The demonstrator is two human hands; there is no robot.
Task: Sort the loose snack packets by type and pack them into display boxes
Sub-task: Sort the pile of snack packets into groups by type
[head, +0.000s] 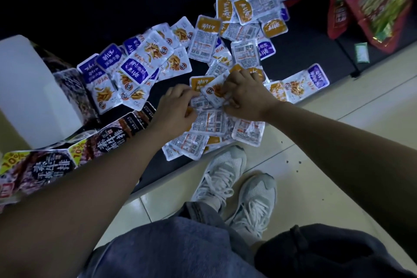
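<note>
The curled fingers of the left hand (176, 106) and the right hand (246, 97) meet on a small silver foil packet with an orange picture (214, 92). Each hand pinches one side of it, and it sits tilted above a loose heap of white-backed packets (209, 122) lying barcode-up.

At six o'clock from the hands that heap overhangs the near edge of the black shelf surface (300, 52). From nine to eleven o'clock lies an overlapping cluster of purple-labelled foil packets (135, 67), with a bare dark strip of shelf between it and the left hand. From twelve to one o'clock spread orange-labelled foil packets (246, 10). Beyond them, towards eleven o'clock, the shelf is dark and open.

Far out at nine o'clock stands a white cardboard display box (29, 88), and dark printed snack bags (106, 142) lie just beside it at eight o'clock. Tall red bags (372, 2) crowd the two o'clock corner. Below the shelf edge are pale floor tiles (338, 119) and white laced trainers (225, 178).
</note>
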